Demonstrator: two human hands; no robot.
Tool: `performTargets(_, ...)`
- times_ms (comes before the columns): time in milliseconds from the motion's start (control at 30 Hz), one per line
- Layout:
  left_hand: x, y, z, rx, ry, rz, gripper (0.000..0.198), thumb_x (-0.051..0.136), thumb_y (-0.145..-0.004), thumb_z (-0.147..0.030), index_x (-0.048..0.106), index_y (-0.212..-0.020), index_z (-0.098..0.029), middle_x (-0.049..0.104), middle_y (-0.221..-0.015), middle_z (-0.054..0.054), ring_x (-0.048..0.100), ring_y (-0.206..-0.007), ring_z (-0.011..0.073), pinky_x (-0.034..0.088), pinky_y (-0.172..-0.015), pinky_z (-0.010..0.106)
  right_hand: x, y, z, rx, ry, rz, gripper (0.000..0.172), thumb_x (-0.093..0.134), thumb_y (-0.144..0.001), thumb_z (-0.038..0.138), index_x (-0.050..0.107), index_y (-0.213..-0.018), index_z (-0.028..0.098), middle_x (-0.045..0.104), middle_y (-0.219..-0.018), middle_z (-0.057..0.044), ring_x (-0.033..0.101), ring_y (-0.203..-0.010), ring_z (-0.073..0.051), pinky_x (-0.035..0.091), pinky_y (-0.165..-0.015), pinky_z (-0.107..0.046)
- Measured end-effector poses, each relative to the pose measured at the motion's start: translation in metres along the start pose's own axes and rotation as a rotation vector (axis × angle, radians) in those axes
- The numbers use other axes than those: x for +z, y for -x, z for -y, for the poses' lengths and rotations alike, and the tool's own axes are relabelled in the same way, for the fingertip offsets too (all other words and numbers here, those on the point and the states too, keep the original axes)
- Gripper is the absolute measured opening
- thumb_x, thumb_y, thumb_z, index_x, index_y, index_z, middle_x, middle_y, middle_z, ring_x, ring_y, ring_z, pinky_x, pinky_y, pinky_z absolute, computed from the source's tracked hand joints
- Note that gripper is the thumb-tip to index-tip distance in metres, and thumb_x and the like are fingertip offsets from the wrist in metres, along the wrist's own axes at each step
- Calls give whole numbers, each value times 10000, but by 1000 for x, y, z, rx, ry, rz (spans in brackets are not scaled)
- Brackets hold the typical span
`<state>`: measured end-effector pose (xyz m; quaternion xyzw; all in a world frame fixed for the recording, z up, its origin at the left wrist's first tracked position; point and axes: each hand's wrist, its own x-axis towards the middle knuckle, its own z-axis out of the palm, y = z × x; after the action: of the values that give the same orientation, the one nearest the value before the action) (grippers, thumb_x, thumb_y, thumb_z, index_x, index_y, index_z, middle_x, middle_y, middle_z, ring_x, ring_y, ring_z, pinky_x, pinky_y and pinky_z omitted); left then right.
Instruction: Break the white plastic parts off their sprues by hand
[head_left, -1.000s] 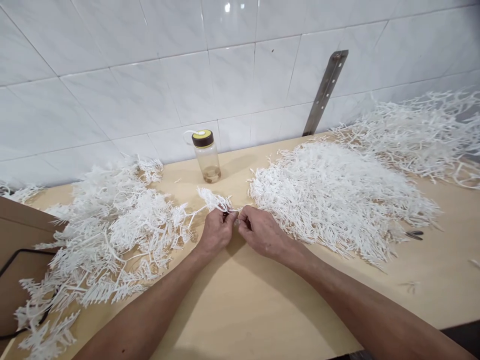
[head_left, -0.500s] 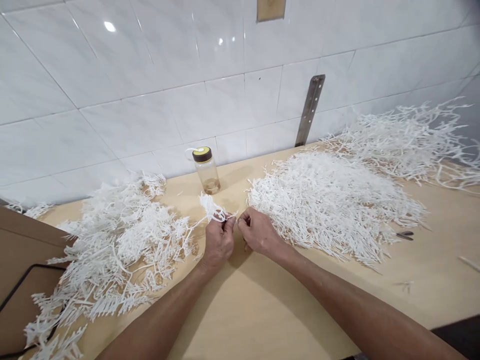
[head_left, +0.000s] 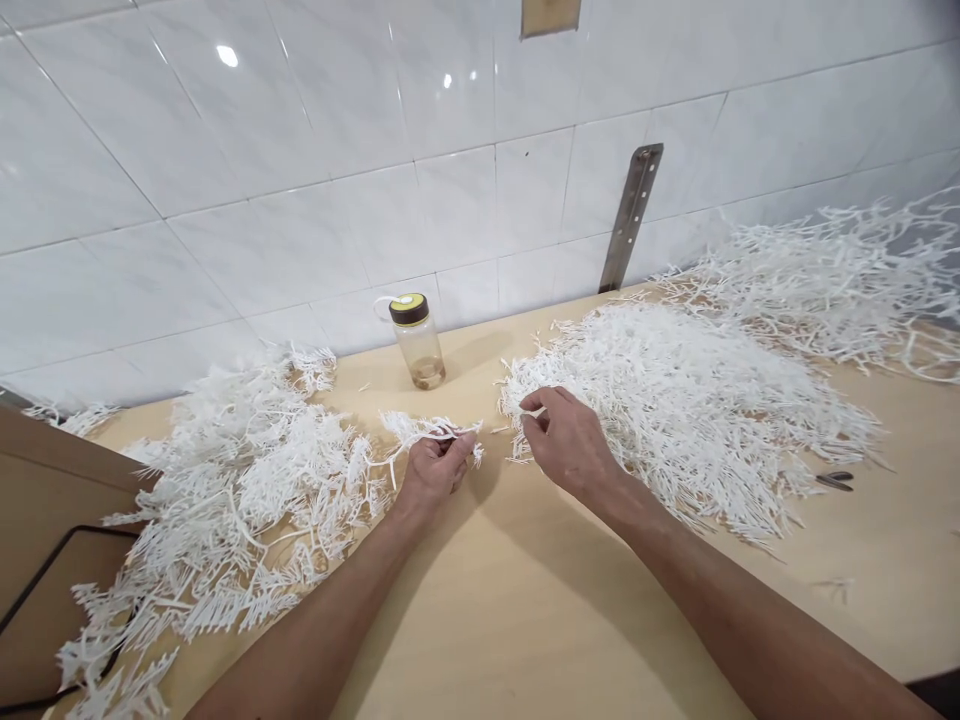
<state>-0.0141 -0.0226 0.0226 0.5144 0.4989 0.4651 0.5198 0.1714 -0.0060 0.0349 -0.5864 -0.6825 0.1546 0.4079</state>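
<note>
While a sprig (head_left: 409, 430) sits mid-view, clamped in the left hand (head_left: 431, 478), the right hand (head_left: 571, 443) at the sprig's three o'clock has thumb and forefinger apart near a pile (head_left: 697, 410), with a bottle (head_left: 421, 345) at twelve and a heap (head_left: 281, 475) at nine.

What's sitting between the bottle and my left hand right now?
Going from the bottle, the head view shows tabletop, then the white branched piece pinched in your left hand.

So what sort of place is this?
Likely a workroom: a pale table with a heap of loose white pieces and a pile of white branched sprigs, against a tiled wall.
</note>
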Motion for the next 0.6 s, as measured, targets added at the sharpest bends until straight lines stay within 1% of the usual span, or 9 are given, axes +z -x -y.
performTargets(67, 1, 0, 0, -9, 1, -15, 543, 720, -746, -570, 395, -524, -196, 302, -431, -72, 226, -420, 54, 153, -431, 238, 3, 5, 6, 66, -160, 205, 150, 531, -875, 258, 653, -919, 183, 670, -837, -37, 620, -557, -133, 478, -567, -262)
performTargets(133, 1, 0, 0, -7, -7, -45, 523, 738, -728, -560, 421, -534, -192, 314, -431, -71, 257, -426, 61, 174, -436, 238, 6, 10, 12, 131, -311, 400, 190, 526, -894, 315, 666, -938, 194, 642, -745, 3, 602, -453, -109, 457, -476, -231)
performTargets(200, 0, -1, 2, -11, -14, -67, 508, 744, -719, -556, 441, -543, -190, 319, -429, -73, 267, -427, 63, 177, -438, 241, 9, 14, 17, 150, -396, 506, 202, 522, -901, 326, 669, -889, 188, 610, -705, 21, 606, -417, -96, 427, -434, -205)
performTargets(267, 0, -1, 3, -23, -7, -65, 506, 736, -725, -562, 445, -546, -189, 313, -430, -76, 251, -421, 60, 162, -436, 244, 10, 16, 20, 159, -439, 545, 211, 526, -901, 324, 659, -823, 180, 581, -683, 28, 625, -426, -94, 396, -416, -186)
performTargets(333, -1, -2, 3, -30, 10, -50, 511, 726, -735, -565, 438, -542, -190, 307, -430, -78, 236, -419, 57, 151, -433, 245, 10, 16, 22, 188, -471, 553, 207, 535, -895, 326, 638, -794, 177, 569, -683, 31, 634, -435, -93, 374, -399, -176)
performTargets(467, -2, -3, 4, -39, 29, -30, 514, 724, -735, -558, 427, -531, -190, 328, -441, -71, 248, -421, 57, 162, -431, 245, 13, 16, 22, 230, -482, 501, 152, 551, -876, 300, 608, -807, 178, 578, -696, 39, 627, -432, -89, 371, -384, -173)
performTargets(600, -3, -2, 6, -29, -37, -11, 523, 707, -742, -577, 420, -533, -193, 318, -450, -67, 255, -437, 62, 176, -436, 247, 19, 17, 21, 236, -453, 457, 104, 544, -862, 259, 597, -820, 179, 584, -670, 43, 614, -426, -94, 408, -400, -188)
